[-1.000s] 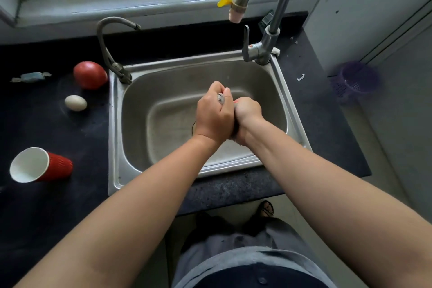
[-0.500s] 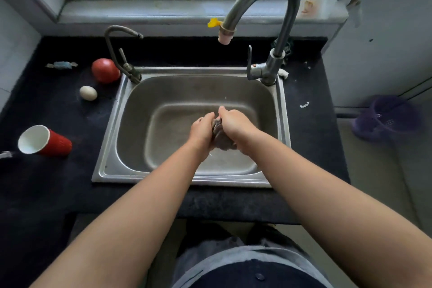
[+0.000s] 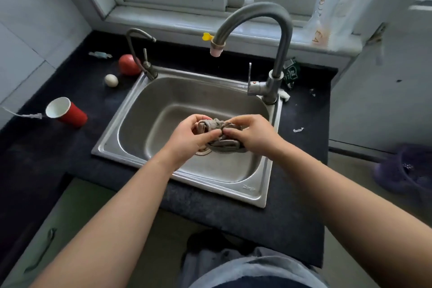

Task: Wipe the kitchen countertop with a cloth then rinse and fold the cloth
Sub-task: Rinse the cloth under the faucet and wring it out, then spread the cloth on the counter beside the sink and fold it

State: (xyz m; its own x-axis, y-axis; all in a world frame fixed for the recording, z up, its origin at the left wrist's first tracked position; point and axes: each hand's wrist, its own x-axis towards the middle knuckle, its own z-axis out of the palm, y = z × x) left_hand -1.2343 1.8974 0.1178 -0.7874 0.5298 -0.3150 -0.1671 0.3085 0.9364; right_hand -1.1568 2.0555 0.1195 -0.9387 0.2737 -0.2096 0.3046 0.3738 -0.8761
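Observation:
A crumpled grey-brown cloth (image 3: 216, 127) hangs bunched over the steel sink (image 3: 145, 105), above the drain. My left hand (image 3: 189, 137) grips its left side and my right hand (image 3: 253, 134) pinches its right side, thumbs nearly touching at the middle. Part of the cloth sags below my right hand. The tall curved tap (image 3: 273, 30) stands at the sink's back right, and no water runs from its spout. The black countertop (image 3: 58, 147) surrounds the sink.
A red paper cup (image 3: 66, 111) lies on its side at the left, with an egg (image 3: 111, 80), a tomato (image 3: 128, 64) and a wrapped sweet (image 3: 100, 54) behind it. A small second tap (image 3: 142, 54) stands at the sink's back left. A purple basket (image 3: 406, 168) sits on the floor, right.
My hands were clasped tight around the cloth; now they have drawn apart and the cloth shows between them, loosened. The view has tilted up toward the window.

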